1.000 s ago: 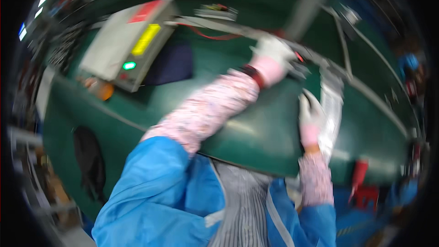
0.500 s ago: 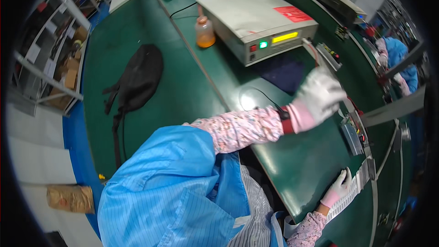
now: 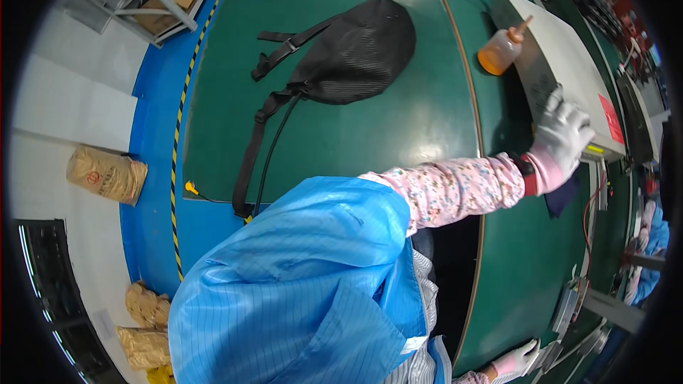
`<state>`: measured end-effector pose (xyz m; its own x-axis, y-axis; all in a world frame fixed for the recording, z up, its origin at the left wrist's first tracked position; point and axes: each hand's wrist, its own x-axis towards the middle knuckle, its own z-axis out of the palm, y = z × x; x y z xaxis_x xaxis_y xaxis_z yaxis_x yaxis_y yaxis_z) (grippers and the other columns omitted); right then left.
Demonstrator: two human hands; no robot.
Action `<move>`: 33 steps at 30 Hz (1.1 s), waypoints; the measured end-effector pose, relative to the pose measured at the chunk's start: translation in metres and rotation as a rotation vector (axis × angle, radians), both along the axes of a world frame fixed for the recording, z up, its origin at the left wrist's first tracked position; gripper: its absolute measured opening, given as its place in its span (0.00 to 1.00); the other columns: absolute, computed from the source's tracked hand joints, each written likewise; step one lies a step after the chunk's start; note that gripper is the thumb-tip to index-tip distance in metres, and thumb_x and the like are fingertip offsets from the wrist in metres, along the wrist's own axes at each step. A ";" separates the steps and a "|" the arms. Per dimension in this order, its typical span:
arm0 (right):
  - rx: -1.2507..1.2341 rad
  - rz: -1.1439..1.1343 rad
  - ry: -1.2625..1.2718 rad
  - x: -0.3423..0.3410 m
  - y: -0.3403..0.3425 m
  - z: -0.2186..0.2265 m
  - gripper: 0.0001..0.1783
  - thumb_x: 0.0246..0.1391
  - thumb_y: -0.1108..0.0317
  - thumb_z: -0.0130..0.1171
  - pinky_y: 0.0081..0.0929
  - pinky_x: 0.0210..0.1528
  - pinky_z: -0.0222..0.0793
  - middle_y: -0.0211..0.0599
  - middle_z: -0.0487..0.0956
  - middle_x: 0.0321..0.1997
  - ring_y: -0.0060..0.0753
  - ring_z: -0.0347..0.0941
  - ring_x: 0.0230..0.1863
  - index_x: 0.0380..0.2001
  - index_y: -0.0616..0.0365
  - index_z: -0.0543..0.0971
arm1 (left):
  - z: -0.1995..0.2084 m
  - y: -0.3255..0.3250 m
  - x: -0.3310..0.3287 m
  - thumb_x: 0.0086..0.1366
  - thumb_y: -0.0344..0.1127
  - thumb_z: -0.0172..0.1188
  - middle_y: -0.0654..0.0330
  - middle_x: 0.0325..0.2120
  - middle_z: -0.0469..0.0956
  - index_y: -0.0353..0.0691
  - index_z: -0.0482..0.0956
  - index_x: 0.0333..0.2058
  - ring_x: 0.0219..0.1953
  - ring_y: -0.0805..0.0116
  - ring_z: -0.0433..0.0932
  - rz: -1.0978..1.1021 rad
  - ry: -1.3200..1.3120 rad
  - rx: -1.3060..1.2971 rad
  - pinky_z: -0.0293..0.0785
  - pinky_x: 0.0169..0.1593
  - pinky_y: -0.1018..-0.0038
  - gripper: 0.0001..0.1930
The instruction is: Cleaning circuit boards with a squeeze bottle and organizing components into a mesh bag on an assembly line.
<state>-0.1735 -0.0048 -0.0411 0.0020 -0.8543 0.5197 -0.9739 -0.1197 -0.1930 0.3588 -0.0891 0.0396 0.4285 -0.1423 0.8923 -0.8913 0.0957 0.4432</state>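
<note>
My left hand (image 3: 562, 135), in a white glove with a pink cuff, is at the front of a pale grey bench instrument (image 3: 562, 50). Its fingers are apart and bent over the front edge of the case, with nothing seen in them. Whether the fingertips press anything is hidden; the hand covers most of the front panel, leaving part of a yellow display (image 3: 595, 148) showing. A dark wristband (image 3: 525, 171) circles the left wrist. At the lower right, my gloved right hand (image 3: 519, 360) lies flat, fingers stretched, beside a metal fixture (image 3: 549, 355).
A squeeze bottle of orange liquid (image 3: 500, 51) stands behind the instrument. On the green bench (image 3: 341, 142) lies a black bag (image 3: 363, 50) with straps. A dark blue cloth (image 3: 562, 198) is under my left wrist. Brown sacks (image 3: 107, 174) sit left; a blue-clad co-worker (image 3: 654, 249) is far right.
My view has swung left, shifting the bench things rightward. My left hand has moved from the instrument's right side to its front. The right hand stays low, on the right.
</note>
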 end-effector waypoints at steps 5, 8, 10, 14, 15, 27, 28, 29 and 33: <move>-0.028 0.032 -0.052 0.001 -0.004 -0.006 0.20 0.68 0.59 0.53 0.36 0.56 0.74 0.54 0.83 0.50 0.54 0.79 0.50 0.50 0.66 0.82 | -0.005 -0.005 -0.002 0.48 0.33 0.62 0.54 0.37 0.74 0.42 0.76 0.30 0.45 0.52 0.73 0.004 0.029 0.031 0.54 0.70 0.34 0.08; -0.024 0.048 -0.076 -0.001 -0.007 -0.008 0.20 0.68 0.59 0.53 0.36 0.56 0.74 0.53 0.83 0.50 0.54 0.79 0.50 0.50 0.65 0.82 | -0.008 -0.009 -0.004 0.50 0.34 0.61 0.54 0.38 0.74 0.42 0.76 0.31 0.46 0.52 0.73 0.017 0.045 0.022 0.53 0.70 0.34 0.09; -0.032 0.055 -0.080 -0.009 -0.011 -0.011 0.20 0.68 0.59 0.54 0.36 0.57 0.74 0.53 0.83 0.50 0.54 0.79 0.50 0.50 0.64 0.83 | -0.009 -0.013 -0.006 0.52 0.34 0.61 0.55 0.39 0.74 0.42 0.76 0.33 0.48 0.52 0.74 0.012 0.053 -0.015 0.53 0.71 0.35 0.09; -0.054 0.104 -0.110 -0.033 -0.023 -0.022 0.19 0.68 0.59 0.54 0.37 0.58 0.74 0.53 0.83 0.50 0.54 0.79 0.50 0.50 0.63 0.83 | -0.015 -0.015 -0.008 0.54 0.34 0.61 0.55 0.39 0.74 0.43 0.76 0.36 0.51 0.53 0.74 -0.010 0.067 -0.093 0.52 0.72 0.35 0.10; -0.064 0.127 -0.126 -0.039 -0.027 -0.024 0.19 0.68 0.59 0.54 0.37 0.59 0.73 0.53 0.83 0.50 0.55 0.79 0.50 0.51 0.63 0.83 | -0.016 -0.014 -0.008 0.55 0.33 0.61 0.55 0.39 0.73 0.44 0.76 0.37 0.52 0.53 0.74 -0.021 0.069 -0.124 0.52 0.72 0.34 0.10; 0.001 0.116 -0.193 -0.075 -0.049 -0.037 0.19 0.68 0.60 0.54 0.39 0.63 0.71 0.56 0.81 0.54 0.56 0.76 0.55 0.51 0.63 0.82 | -0.021 -0.015 -0.008 0.57 0.33 0.62 0.55 0.43 0.73 0.44 0.76 0.40 0.54 0.53 0.74 -0.079 0.117 -0.223 0.55 0.71 0.35 0.12; -0.003 0.117 -0.200 -0.076 -0.050 -0.039 0.19 0.68 0.60 0.54 0.39 0.64 0.70 0.56 0.81 0.54 0.55 0.76 0.55 0.51 0.63 0.82 | -0.020 -0.014 -0.007 0.57 0.33 0.62 0.55 0.43 0.73 0.44 0.76 0.40 0.54 0.54 0.74 -0.079 0.112 -0.228 0.56 0.71 0.35 0.12; -0.008 0.117 -0.208 -0.078 -0.052 -0.040 0.19 0.68 0.60 0.54 0.39 0.64 0.70 0.56 0.80 0.54 0.55 0.76 0.55 0.51 0.63 0.82 | -0.020 -0.012 -0.006 0.57 0.33 0.62 0.55 0.43 0.73 0.44 0.76 0.40 0.54 0.54 0.74 -0.080 0.107 -0.232 0.56 0.70 0.35 0.12; -0.012 0.119 -0.226 -0.082 -0.055 -0.041 0.19 0.68 0.60 0.54 0.40 0.64 0.70 0.57 0.80 0.55 0.55 0.76 0.55 0.51 0.63 0.82 | -0.021 -0.010 -0.006 0.57 0.33 0.63 0.55 0.42 0.73 0.44 0.76 0.40 0.54 0.54 0.74 -0.081 0.101 -0.236 0.58 0.70 0.35 0.12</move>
<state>-0.2560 -0.0597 -0.0819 -0.0149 -0.8488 0.5285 -0.8851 -0.2348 -0.4019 0.3531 -0.0992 0.0187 0.5130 0.0274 0.8580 -0.8288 0.2760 0.4867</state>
